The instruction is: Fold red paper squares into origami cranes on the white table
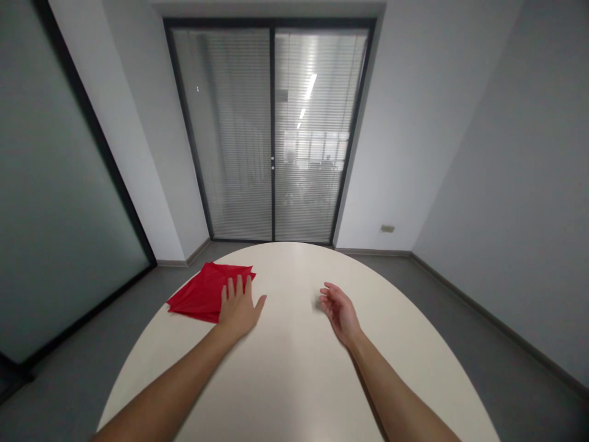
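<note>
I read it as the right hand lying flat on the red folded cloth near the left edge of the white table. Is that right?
Not quite: it is the left hand that lies flat on the red folded cloth near the left edge of the white table. The right hand is apart from the cloth, half-curled and holding nothing. The head view shows this.

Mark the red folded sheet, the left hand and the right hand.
red folded sheet (pixel 200 291): head view, middle of its top layer.
left hand (pixel 239 312): head view, back of the hand.
right hand (pixel 340 312): head view, middle of the open palm.
</note>
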{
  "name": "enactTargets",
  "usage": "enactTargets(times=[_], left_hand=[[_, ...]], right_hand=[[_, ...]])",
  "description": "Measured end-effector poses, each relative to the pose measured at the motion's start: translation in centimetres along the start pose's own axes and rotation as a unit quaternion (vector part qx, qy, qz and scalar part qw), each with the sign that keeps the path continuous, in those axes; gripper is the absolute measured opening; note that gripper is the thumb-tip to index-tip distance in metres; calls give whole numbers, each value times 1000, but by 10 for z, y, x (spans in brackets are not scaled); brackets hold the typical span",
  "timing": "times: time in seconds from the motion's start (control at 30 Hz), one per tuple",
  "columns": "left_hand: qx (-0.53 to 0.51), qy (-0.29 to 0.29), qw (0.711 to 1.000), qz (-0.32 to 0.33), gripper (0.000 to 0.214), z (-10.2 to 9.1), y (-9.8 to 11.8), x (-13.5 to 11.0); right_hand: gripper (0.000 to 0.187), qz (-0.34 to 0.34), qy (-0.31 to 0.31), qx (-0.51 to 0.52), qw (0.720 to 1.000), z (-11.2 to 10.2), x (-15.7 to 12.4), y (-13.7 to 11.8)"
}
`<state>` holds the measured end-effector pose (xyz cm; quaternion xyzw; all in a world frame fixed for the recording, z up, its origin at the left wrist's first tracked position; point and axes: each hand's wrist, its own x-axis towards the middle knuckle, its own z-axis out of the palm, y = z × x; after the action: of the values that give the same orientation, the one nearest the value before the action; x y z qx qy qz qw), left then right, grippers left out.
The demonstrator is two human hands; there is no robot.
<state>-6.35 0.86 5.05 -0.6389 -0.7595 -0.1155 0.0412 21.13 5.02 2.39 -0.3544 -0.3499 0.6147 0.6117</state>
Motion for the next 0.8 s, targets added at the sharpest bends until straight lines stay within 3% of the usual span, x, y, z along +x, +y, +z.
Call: enactTargets(times=[0.07,0.1,0.2,0.3,0.37,0.43,0.57,0.67,0.73,0.8], left_hand=[[-16,39,996,78,73,7,24,-5],[-28,43,992,117,70,12,33,-8],[-65,-12,986,150,64,31,47,-9],[-82,-40,983,156,58,44,45,-6],[-88,-37,981,166,58,46,39,-3],[-94,-36,979,178,58,45,35,0],[-101,-34,979,172,58,46,33,3],[-98,-42,982,158,59,50,36,6],[-95,-50,982,155,59,52,37,7],[-94,-54,982,156,59,53,38,8]], right_hand=[[30,-81,36,-126,988,-2,1,2],[31,-120,44,-211,969,-3,1,3],[44,-180,28,-490,852,-3,-3,6],[65,-149,-6,-685,713,2,-9,11],[73,-97,-30,-756,647,8,-11,15],[76,-64,-45,-795,601,13,-11,18],[77,-49,-54,-818,571,23,-7,17],[71,-87,-36,-813,574,26,-4,12],[59,-125,-56,-803,580,27,0,9],[61,-118,-67,-791,597,25,3,10]])
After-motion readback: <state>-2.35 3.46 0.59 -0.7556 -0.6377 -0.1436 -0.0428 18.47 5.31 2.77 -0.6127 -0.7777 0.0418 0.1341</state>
